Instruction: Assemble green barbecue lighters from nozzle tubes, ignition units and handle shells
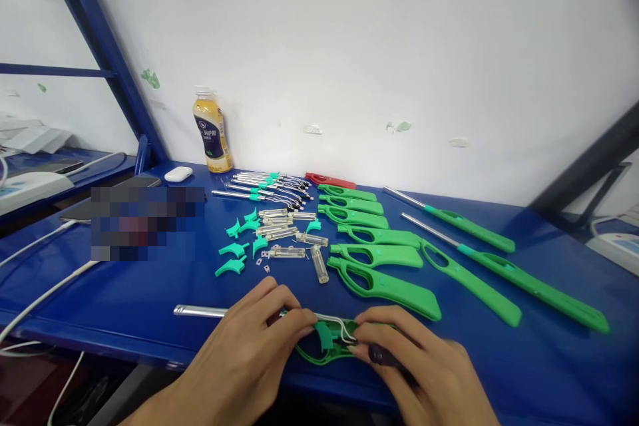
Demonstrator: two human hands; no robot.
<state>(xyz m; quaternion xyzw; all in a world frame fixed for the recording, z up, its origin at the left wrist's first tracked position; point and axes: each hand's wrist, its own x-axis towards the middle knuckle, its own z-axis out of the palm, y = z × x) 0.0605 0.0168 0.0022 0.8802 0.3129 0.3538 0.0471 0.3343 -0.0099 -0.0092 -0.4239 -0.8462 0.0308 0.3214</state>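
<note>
The left hand [264,333] pinched the open green lighter [342,349] near its teal trigger [324,336] at the desk's [144,296] near edge. The right hand [412,349] grasped a dark tool handle [382,355], fingertips beside the lighter's white wires [340,323]. Farther off lay green shells [389,289], with clear tanks [319,264] to their left.

At the near edge of the table [164,279], an open casing [327,361] is held between the left hand [262,339] and the right hand [424,356], a trigger [323,336] set in it. Beyond the left hand, loose triggers [232,249] are laid left of the fuel tanks [319,264] — behind both, wired rods [255,194] are bunched. Handle shells [399,293] are ranged to the tanks' right, with two lighters [539,285] placed farther right. At the far left, a bottle [212,136] is stood before the wall [299,33] — a case [178,174] at its left.
</note>
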